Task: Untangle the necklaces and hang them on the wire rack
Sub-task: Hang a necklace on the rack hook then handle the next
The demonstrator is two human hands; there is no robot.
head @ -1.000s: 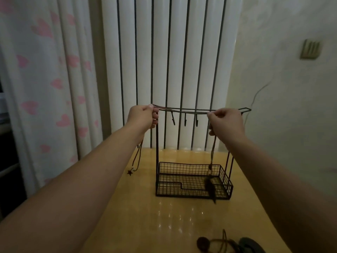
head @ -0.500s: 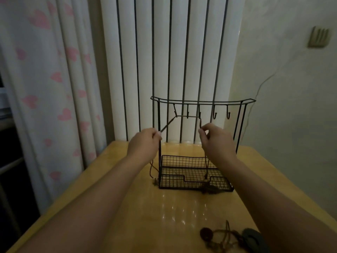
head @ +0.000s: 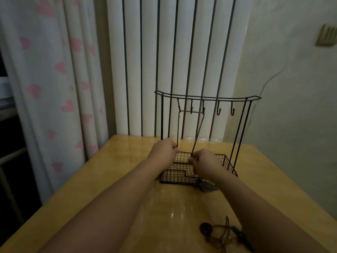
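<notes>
A black wire rack (head: 207, 97) with a row of hooks and a mesh basket base stands on the wooden table. A brown cord necklace (head: 191, 111) hangs across the left hooks, its two strands running down to my hands. My left hand (head: 164, 150) pinches the left strand in front of the basket. My right hand (head: 202, 161) pinches the right strand just beside it. A dark leaf-shaped pendant (head: 207, 187) lies on the table at the basket's front right corner. A tangle of other cord necklaces (head: 218, 234) with a round dark bead lies near the table's front edge.
The wooden table (head: 127, 198) ends against white vertical radiator columns (head: 164, 52). A curtain with pink hearts (head: 45, 79) hangs at the left. A pale wall with a switch plate (head: 326, 35) is at the right.
The cord went from held level with the rack's top bar to hooked over the left hooks. Both hands slid down the strands to the basket and came closer together. The pendant now lies on the table.
</notes>
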